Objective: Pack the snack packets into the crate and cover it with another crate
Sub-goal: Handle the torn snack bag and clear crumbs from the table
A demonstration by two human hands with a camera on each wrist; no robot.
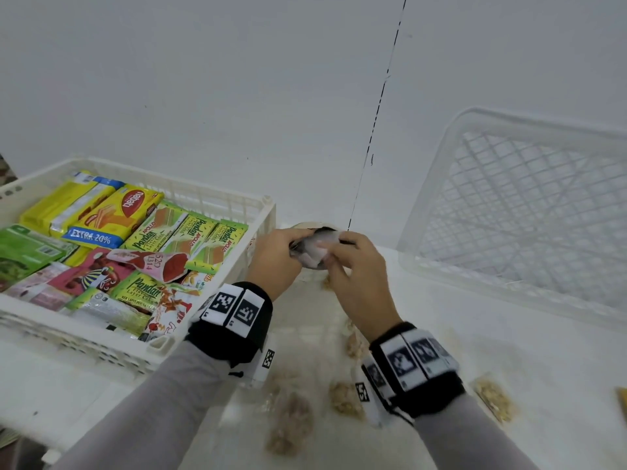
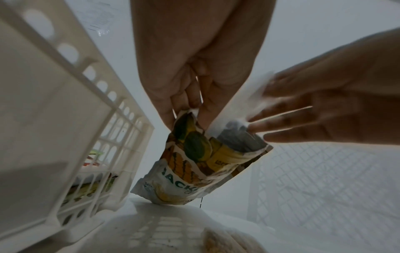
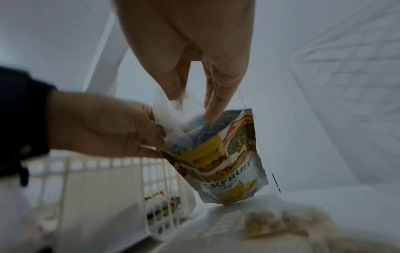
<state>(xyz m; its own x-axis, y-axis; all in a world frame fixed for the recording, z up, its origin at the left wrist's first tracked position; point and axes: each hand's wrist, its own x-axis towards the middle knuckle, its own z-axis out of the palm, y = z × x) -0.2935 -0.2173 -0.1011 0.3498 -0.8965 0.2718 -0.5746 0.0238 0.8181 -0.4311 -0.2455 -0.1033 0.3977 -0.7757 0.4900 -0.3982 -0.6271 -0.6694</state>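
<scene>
Both hands hold a jackfruit chips pouch [image 1: 315, 251] upright, its bottom on the white table between the two crates. My left hand [image 1: 298, 247] pinches the pouch's top edge; in the left wrist view its fingers [image 2: 186, 102] curl on the crumpled rim of the pouch [image 2: 194, 162]. My right hand [image 1: 330, 257] pinches the other side of the top; its thumb and fingers [image 3: 212, 113] close on the pouch [image 3: 227, 162]. The cream crate [image 1: 268, 212] at the left holds several snack packets [image 1: 190, 232]. A translucent white crate [image 1: 509, 215] leans against the wall at the right.
Small clear packets of brown snacks lie on the table near my wrists [image 1: 291, 425], [image 1: 346, 398], and one to the right [image 1: 495, 401]. A white wall with a thin dashed line [image 1: 376, 113] stands close behind the pouch.
</scene>
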